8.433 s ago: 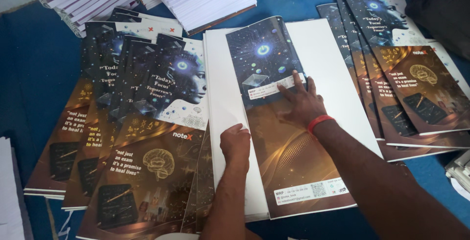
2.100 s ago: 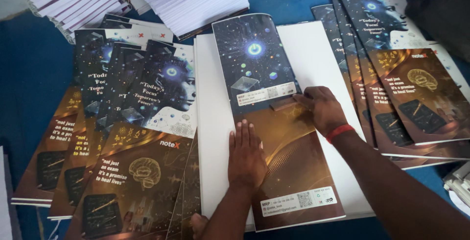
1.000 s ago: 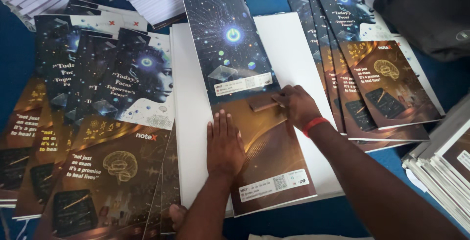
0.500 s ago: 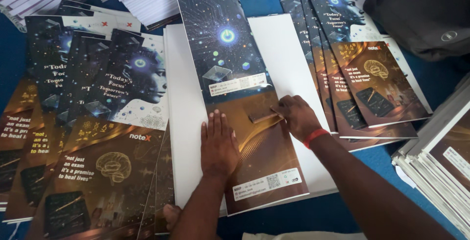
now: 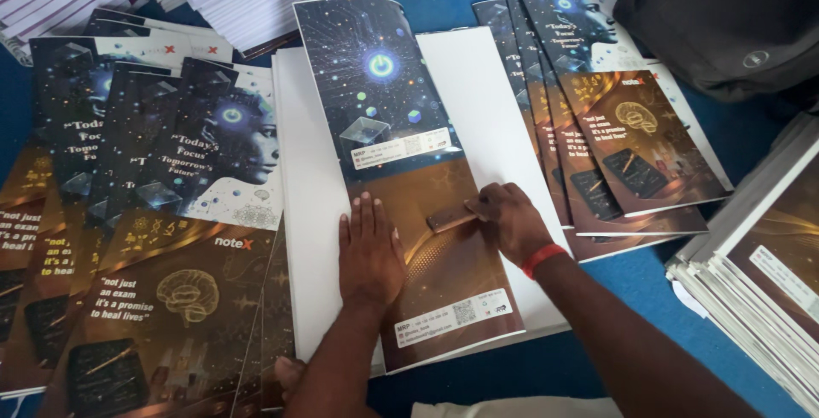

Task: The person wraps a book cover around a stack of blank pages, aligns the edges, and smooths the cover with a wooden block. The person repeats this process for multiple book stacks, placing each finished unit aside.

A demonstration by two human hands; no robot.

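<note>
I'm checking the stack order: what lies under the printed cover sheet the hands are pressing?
Under the cover sheet lies a white sheet stack, showing on both sides. The left hand lies flat on the cover; the right hand holds a small block on it. Anything beneath the white stack is hidden.

My left hand (image 5: 369,252) lay flat, fingers spread, on the long printed cover sheet (image 5: 401,171) atop the white stack (image 5: 495,128). My right hand (image 5: 510,223) pressed a small brown block (image 5: 450,218) against that sheet. Fanned covers (image 5: 162,213) lay left, more covers (image 5: 614,119) right, on the blue table (image 5: 751,153).
</note>
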